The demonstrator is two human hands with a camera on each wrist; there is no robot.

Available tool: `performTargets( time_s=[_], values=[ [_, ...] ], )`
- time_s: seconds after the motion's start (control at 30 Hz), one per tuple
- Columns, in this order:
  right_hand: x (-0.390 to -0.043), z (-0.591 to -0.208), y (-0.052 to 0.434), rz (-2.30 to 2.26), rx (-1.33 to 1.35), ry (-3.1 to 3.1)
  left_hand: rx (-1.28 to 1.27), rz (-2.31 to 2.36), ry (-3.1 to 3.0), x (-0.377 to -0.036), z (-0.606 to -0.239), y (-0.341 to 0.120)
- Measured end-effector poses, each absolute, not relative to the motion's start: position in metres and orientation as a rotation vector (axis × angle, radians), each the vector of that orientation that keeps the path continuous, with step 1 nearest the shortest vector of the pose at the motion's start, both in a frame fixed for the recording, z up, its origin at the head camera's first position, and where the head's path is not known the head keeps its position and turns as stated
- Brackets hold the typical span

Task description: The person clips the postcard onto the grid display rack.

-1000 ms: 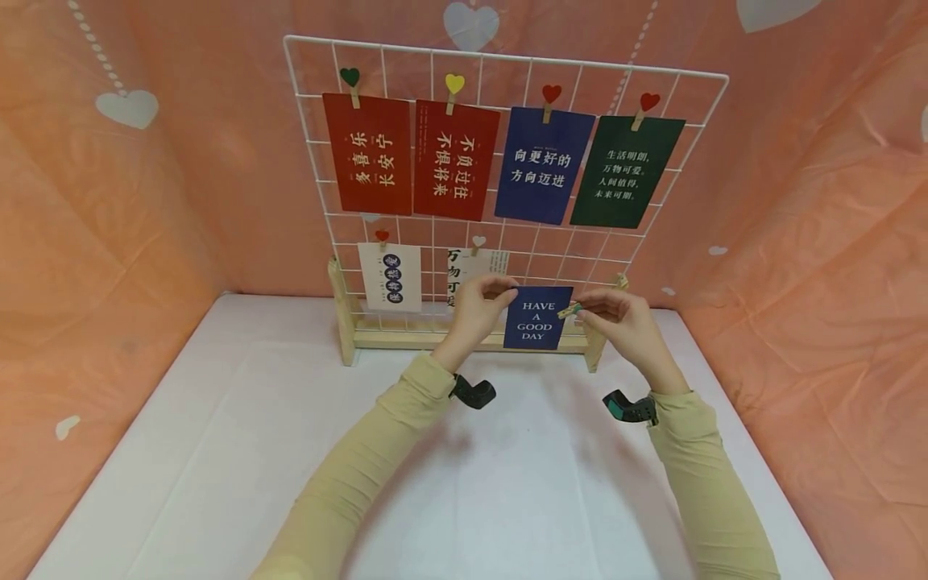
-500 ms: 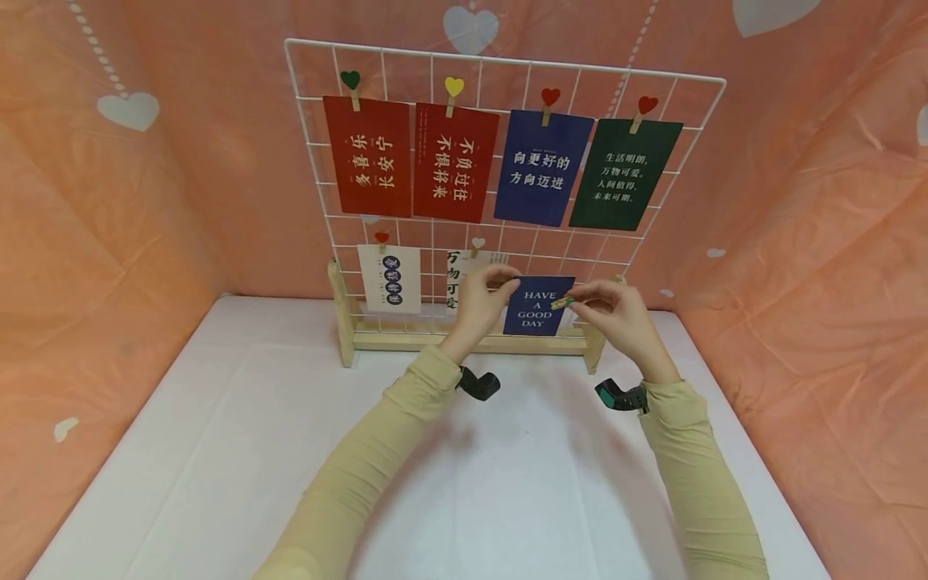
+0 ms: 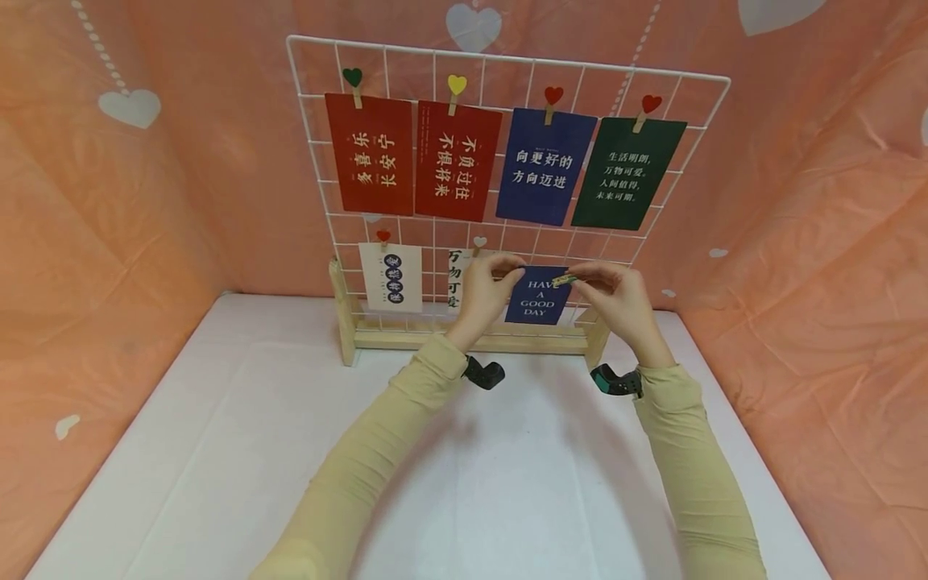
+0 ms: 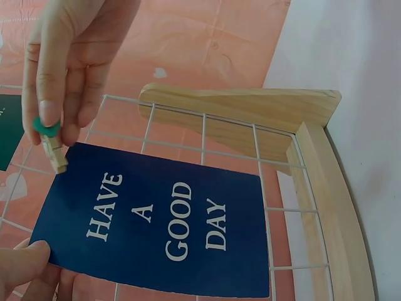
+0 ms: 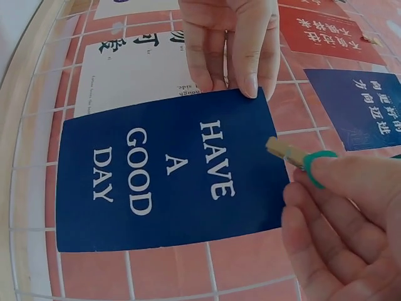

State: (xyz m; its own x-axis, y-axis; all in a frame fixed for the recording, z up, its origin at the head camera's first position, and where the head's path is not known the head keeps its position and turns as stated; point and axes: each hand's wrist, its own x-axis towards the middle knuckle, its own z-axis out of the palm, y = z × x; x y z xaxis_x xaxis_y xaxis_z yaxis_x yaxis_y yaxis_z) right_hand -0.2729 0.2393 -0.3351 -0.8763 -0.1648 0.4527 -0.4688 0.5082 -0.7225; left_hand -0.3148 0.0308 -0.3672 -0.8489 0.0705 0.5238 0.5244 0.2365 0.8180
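Note:
A dark blue card [image 3: 538, 296] lettered "HAVE A GOOD DAY" is held against the lower right of a white wire grid [image 4: 269, 207]. My left hand [image 3: 487, 292] pinches the card at its upper left corner between thumb and fingers. Between the thumb and fingers of my right hand [image 3: 616, 300] is a small wooden clothespin [image 5: 288, 152] with a green top. The clothespin's tip lies over the card's upper right part in the head view. Whether its tip touches the card I cannot tell.
Two red cards, a blue card [image 3: 545, 169] and a green card [image 3: 627, 173] hang above from heart-topped clothespins. Lower left hang a white card [image 3: 391, 278] and a partly hidden lettered card [image 5: 135, 72]. The grid stands in a wooden base [image 3: 406, 340] on a white table [image 3: 275, 451].
Both hands have risen with the blue card and the clothespin. The clothespin has moved leftward and sits closer to the card's top edge. The hanging cards stay in place.

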Motion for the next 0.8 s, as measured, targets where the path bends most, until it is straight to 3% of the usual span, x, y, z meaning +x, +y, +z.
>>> performTargets(
  time_s=[0.8],
  values=[
    [-0.302, -0.334, 0.229, 0.961, 0.573, -2.18, -0.463, -1.572, -2.144, -0.321, -0.358, 0.037]
  ],
)
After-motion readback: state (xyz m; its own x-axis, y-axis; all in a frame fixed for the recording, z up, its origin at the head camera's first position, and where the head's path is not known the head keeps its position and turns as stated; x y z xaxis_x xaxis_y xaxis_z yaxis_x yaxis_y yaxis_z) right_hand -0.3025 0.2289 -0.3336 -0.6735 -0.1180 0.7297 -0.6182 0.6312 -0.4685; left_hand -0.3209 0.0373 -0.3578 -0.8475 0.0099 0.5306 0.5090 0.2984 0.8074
